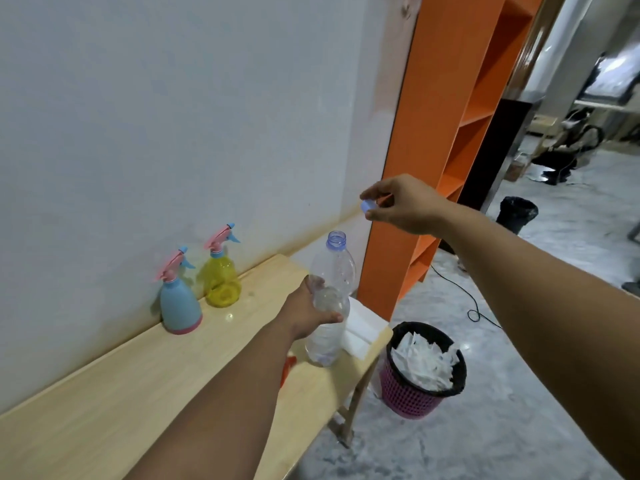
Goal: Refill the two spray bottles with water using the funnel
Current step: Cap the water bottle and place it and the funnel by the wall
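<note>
While left hand (308, 311) grips bottle (330, 299), bin (420, 370) stands beside table (138, 375).

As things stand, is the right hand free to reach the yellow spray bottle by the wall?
Probably not right away. The right hand pinches the bottle cap, and the water bottle held by the left hand stands between it and the yellow spray bottle.
</note>
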